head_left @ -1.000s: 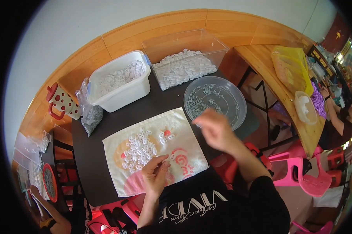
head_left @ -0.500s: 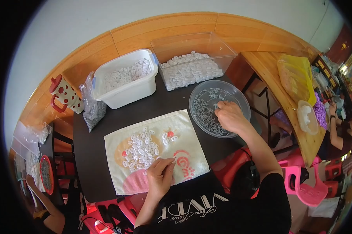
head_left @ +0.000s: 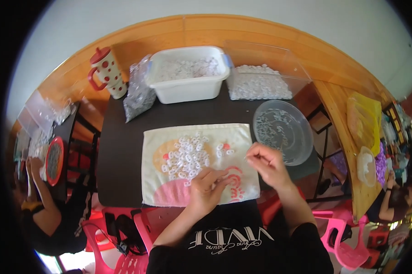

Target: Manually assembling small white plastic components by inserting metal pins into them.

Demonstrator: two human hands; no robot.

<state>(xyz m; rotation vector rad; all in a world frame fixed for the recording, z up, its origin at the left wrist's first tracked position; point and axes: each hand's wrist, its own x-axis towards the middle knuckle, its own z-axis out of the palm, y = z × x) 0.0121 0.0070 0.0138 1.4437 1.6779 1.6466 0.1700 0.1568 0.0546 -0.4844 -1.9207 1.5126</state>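
Note:
A cream towel with printed pink and orange shapes lies before me, bearing a pile of small white oval plastic pieces with holes. A few more white pieces sit apart, on its right side. Over the towel's front part, my left hand is closed in a pinch; whatever its fingers hold is hidden. My right hand pinches above the towel's right edge, with something tiny and pale at the fingertips. Beside it stands a round clear tub of small thin grey screw-like pieces.
At the table's back stand a white tub and a clear box, both full of white pieces. Left of them are a bag of grey pieces and a dotted tumbler. Other people work at side tables, near pink chairs.
My right hand has come out of the round tub and over to the towel, close to my left hand. The left stays pinched. The whole view has shifted.

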